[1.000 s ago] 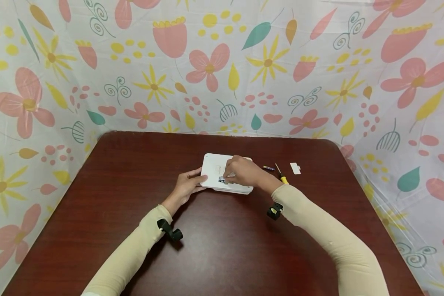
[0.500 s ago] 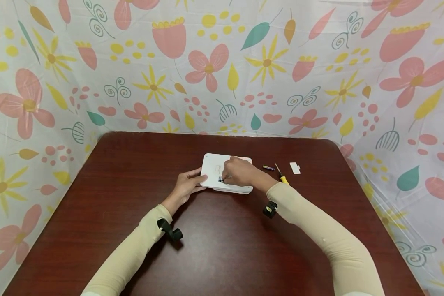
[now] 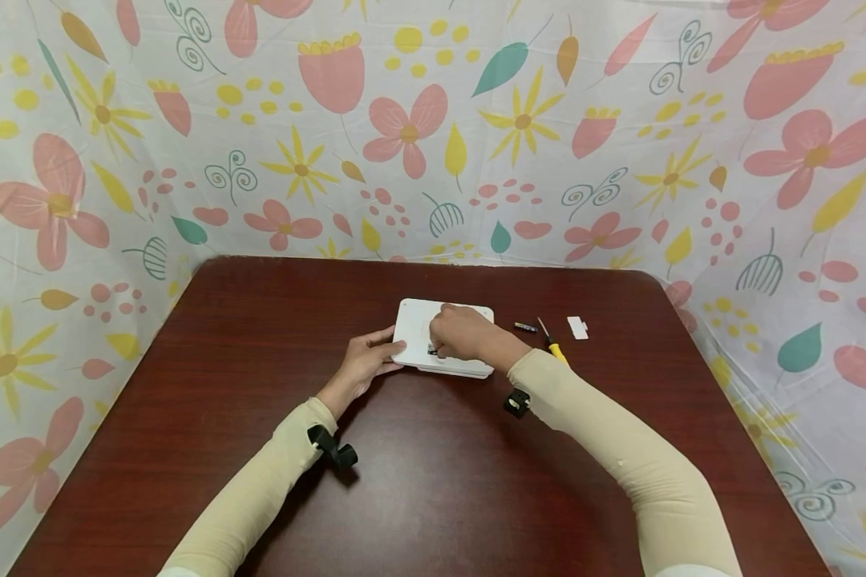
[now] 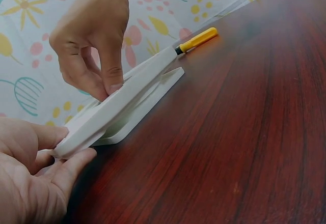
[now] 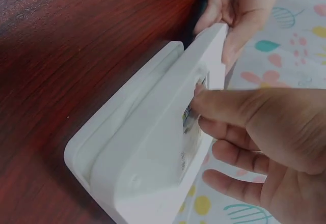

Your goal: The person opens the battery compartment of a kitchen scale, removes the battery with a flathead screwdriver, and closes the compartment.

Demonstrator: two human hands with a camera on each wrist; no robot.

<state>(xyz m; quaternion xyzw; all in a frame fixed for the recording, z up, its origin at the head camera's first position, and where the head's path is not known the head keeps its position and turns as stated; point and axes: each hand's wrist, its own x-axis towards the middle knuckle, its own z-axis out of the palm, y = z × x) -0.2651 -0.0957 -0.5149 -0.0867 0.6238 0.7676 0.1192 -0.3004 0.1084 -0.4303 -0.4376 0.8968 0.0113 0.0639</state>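
Pinching the white device [image 3: 413,324] by its left edge: left hand [image 3: 363,361]. Right hand [image 3: 465,332] nearer the battery slot [image 5: 189,132], thumb tip there; whether it pinches anything, cannot tell. Device runs rightward from left hand, long axis roughly left-right; loose battery [image 3: 525,327], screwdriver [image 3: 555,345] beyond.

This looks like a makeshift indoor booth set up for recording handwork. A pale sheet [image 3: 433,204] printed with pink, yellow and teal flowers and leaves hangs behind the counter [image 3: 418,497] and along both sides, its creases showing on the right. The counter is dark reddish wood-grain with rounded far corners and a soft glare. Wrist cameras [image 3: 342,457] point to filming; a screwdriver [image 3: 557,351] and battery [image 3: 525,327] suggest light bench work. Whether a home, office or workshop surrounds it cannot be told.
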